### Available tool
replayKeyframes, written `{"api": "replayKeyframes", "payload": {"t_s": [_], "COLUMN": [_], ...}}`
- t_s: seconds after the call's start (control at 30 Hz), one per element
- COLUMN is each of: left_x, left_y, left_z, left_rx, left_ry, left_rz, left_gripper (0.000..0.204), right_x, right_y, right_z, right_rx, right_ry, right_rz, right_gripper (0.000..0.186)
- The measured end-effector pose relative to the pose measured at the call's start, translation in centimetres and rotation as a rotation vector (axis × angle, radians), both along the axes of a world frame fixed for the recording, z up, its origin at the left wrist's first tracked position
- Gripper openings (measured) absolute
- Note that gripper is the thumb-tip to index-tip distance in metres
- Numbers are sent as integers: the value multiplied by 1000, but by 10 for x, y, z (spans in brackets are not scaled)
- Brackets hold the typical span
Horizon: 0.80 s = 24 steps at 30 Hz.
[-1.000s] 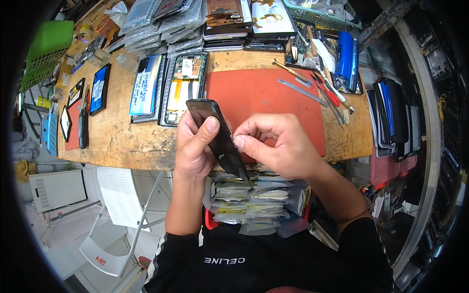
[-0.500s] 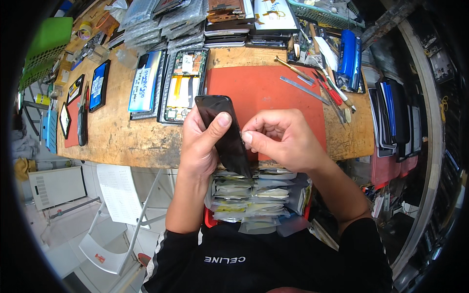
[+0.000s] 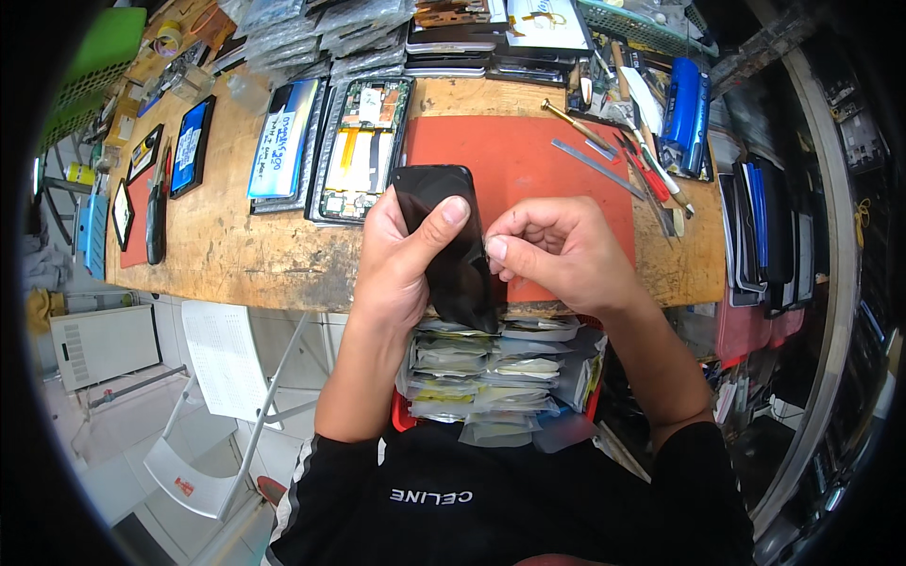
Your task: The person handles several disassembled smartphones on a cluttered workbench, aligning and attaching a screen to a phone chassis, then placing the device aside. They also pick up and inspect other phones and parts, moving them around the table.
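A dark smartphone (image 3: 460, 274) stands tilted over the front edge of the bench, its glossy black side facing me. My left hand (image 3: 396, 259) is wrapped round it from the left, with the thumb pressed across the black face. At the phone's right long edge, my right hand (image 3: 571, 250) is closed, thumb and forefinger pinched together. What lies between those fingertips, if anything, is too small to make out. Under both hands lies a red-orange mat (image 3: 528, 160). Left of the phone rests an opened device (image 3: 366, 141) with its circuit board and yellow ribbon cable exposed.
Screwdriver (image 3: 566, 120), metal ruler (image 3: 596, 168) and red-handled tool (image 3: 645, 174) lie right of the mat. Bubble-wrapped stacks (image 3: 363, 28) fill the back. Below the bench edge, a red bin (image 3: 404, 412) holds several clear sleeves (image 3: 500, 377). A white folding chair (image 3: 225, 358) stands left.
The view has shifted slightly. Both hands and the phone sit a little further right in the picture; the grip and the pinch at the phone's edge look the same.
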<state>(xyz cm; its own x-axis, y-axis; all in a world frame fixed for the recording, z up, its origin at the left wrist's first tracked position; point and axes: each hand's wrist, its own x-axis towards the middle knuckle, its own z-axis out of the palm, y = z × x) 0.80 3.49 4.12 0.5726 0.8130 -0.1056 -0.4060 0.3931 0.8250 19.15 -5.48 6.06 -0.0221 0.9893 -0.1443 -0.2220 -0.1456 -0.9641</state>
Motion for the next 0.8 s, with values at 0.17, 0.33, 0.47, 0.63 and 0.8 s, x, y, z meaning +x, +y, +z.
{"api": "replayKeyframes", "payload": {"t_s": [0.17,0.33,0.47,0.63,0.8], "left_x": [3,2,0,-1,-2], "left_y": [-1,-2,-1,0,-1], "left_z": [1,0,1,2,-3], "left_rx": [23,16,10,15,19], "left_ry": [44,46,12,1,2], "left_rz": [22,19,3,-5,18], "left_gripper": [31,29,28,28,29], "right_x": [3,4,2,2,-3], "right_y": [0,0,0,1,-2], "right_z": [0,0,1,3,3], "right_rx": [-20,-21,4,-21,-22], "right_ry": [2,20,-6,-2,-11], "right_rz": [7,18,3,14,-25], "right_gripper": [10,12,15,10,11]}}
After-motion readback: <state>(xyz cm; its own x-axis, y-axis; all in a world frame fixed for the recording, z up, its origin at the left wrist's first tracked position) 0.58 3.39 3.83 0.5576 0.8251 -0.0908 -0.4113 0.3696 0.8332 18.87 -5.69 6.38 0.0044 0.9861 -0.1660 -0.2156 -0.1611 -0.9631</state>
